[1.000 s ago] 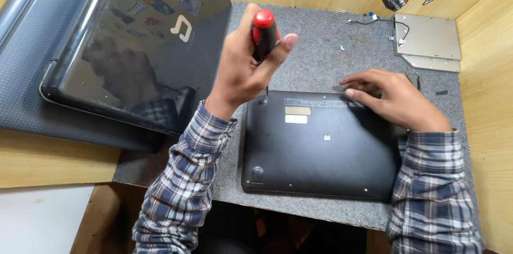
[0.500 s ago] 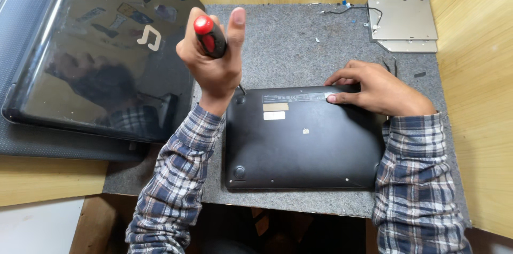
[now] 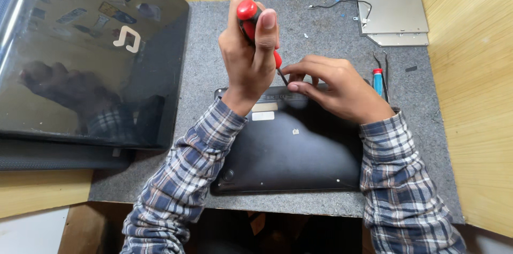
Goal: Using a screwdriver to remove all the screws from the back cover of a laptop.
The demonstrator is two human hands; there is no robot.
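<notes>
A person in plaid sleeves is leaning over a black laptop (image 3: 291,147) that is lying bottom-up on a grey felt mat (image 3: 214,61), its near edge close to the mat's front edge. The bottom cover is sitting flush and in place, with small screws showing along its near edge, so the opening of the case appears to be at an early stage, with most fasteners not yet dealt with. Further in, the left hand (image 3: 248,56) is wrapping its fingers closed around a red-handled screwdriver (image 3: 250,19), holding it nearly upright with the shaft angling down toward the laptop's far edge. The right hand (image 3: 334,91) is resting on that far edge, its fingertips pinched narrowly together at the screwdriver's tip, apparently steadying it over a screw; the screw itself is hidden. Just beyond the right hand, a blue-handled tool (image 3: 378,82) and dark tweezers (image 3: 386,69) are lying on the mat. To the left, a larger glossy laptop lid (image 3: 80,72) is carrying stickers. At the far right corner, a silver optical drive (image 3: 393,16) is sitting beside a loose cable (image 3: 342,4)
</notes>
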